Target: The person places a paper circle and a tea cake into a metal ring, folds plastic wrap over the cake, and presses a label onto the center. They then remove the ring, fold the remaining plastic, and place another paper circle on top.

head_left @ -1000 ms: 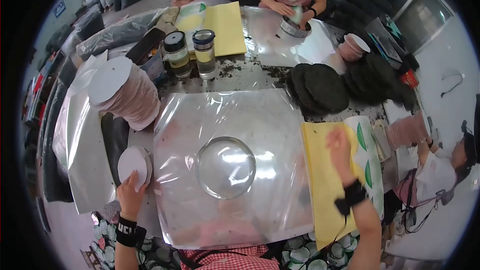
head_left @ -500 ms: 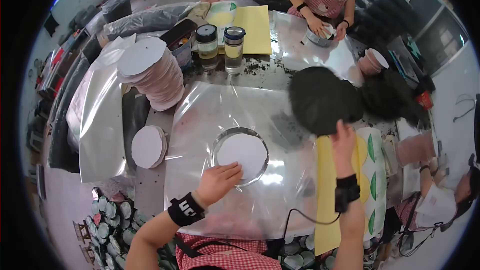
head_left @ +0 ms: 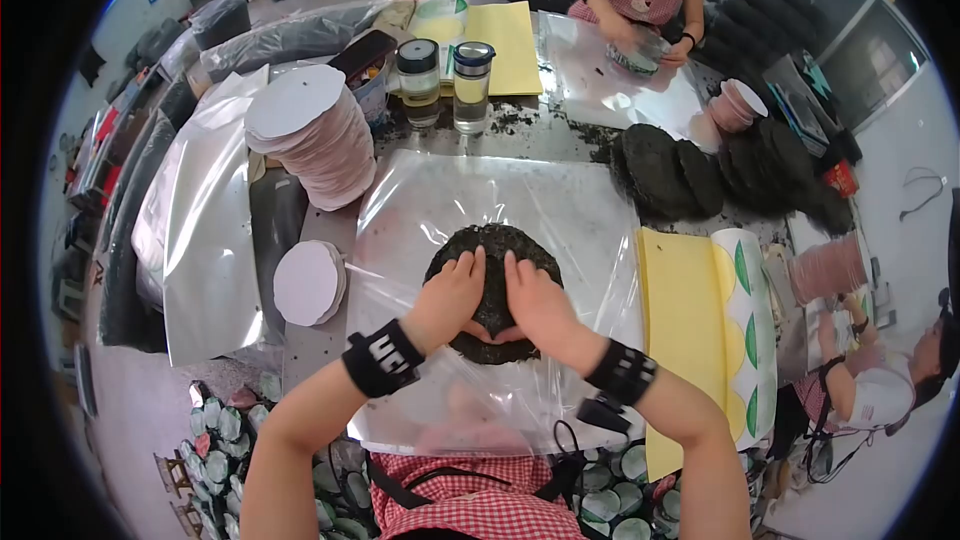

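The worktable [head_left: 330,240] is crowded and littered with dark crumbs. A clear plastic sheet [head_left: 580,210] lies spread at its centre, apparently as a clean liner. A dark round cake [head_left: 495,238] sits in the middle of the sheet, directly in front of the person. The left hand [head_left: 452,298] and right hand [head_left: 535,302] lie side by side on the cake, palms down and fingers extended. Neither hand grips it, and the posture suggests even downward pressure. Supplies are placed within arm's reach:

- A tall stack of paper discs [head_left: 312,135] and a smaller stack [head_left: 308,282] are to the left.
- Yellow sheets [head_left: 685,310] are to the right.
- More dark cakes [head_left: 670,172] are leaning in a row beyond.

Across the table, a co-worker's hands [head_left: 640,40] are busy on another sheet.
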### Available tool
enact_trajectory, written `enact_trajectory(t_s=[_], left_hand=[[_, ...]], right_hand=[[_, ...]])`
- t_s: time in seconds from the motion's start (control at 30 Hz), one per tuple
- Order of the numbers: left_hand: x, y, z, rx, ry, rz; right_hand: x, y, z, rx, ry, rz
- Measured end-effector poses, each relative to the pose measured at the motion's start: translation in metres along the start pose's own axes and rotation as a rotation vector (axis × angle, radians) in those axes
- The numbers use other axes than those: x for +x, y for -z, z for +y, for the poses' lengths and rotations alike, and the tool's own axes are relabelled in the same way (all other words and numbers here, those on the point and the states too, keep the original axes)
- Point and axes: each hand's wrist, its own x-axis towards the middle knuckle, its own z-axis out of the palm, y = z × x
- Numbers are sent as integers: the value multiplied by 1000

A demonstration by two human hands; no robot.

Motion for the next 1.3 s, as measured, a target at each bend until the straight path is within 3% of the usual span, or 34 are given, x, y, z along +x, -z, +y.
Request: enact_trajectory(t_s=[0.07, 0.17, 0.23, 0.3, 0.37, 0.43, 0.5, 0.57, 0.6, 0.7, 0.77, 0.8, 0.83, 0.9, 0.97, 1.0, 1.07, 1.13, 1.17, 1.23, 1.27, 1.3], left_hand=[[11, -20, -5, 130, 6, -37], [14, -30, -3, 127, 37, -22], [24, -45, -4, 165, 66, 6], [35, -53, -13, 120, 68, -152], [30, -46, -14, 132, -13, -75], [27, -37, -9, 116, 17, -71], [2, -27, 4, 102, -21, -53], [-53, -1, 26, -253, -114, 261], [-87, 19, 38, -278, -101, 236], [-157, 14, 47, -203, -4, 269], [-184, -15, 11, 198, -85, 87], [-176, 22, 24, 157, -14, 259], [-193, 18, 28, 151, -15, 246], [-228, 15, 45, -132, -337, 380], [-198, 21, 57, -224, -874, 194], [-198, -26, 31, -212, -743, 111], [-169, -58, -11, -44, -209, 196], [-118, -34, -11, -176, 122, 493], [-92, -31, 2, -185, 127, 491], [-49, -35, 24, -53, -151, 311], [-44, -41, 22, -50, -149, 347], [-43, -50, 21, -98, -131, 341]], right_hand=[[15, -40, 6, -333, -123, -190], [17, -52, 6, -463, -92, -149], [22, -81, 13, -437, -128, -146], [28, -89, 25, -415, -165, -144], [24, -79, 21, -195, -208, -137], [20, -82, 20, -223, -192, -111], [26, -82, 22, -140, -233, -71], [18, -81, 24, -183, -192, -62], [20, -72, 22, -221, -161, -162], [25, -55, -5, -359, -168, -312], [25, -58, -14, -466, -196, -379], [23, -63, -13, -509, -237, -273], [18, -64, -16, -544, -293, -172], [19, -60, -10, -545, -282, -209], [25, -49, -5, -490, -237, -250], [26, -51, -3, -490, -245, -231], [21, -72, 1, -541, -255, -145], [22, -70, -1, -522, -285, -99], [16, -65, -3, -524, -283, -109], [6, -47, 3, -136, -180, -147], [-5, -35, 5, 153, -129, 148], [-8, 11, -9, 89, -201, 411]])
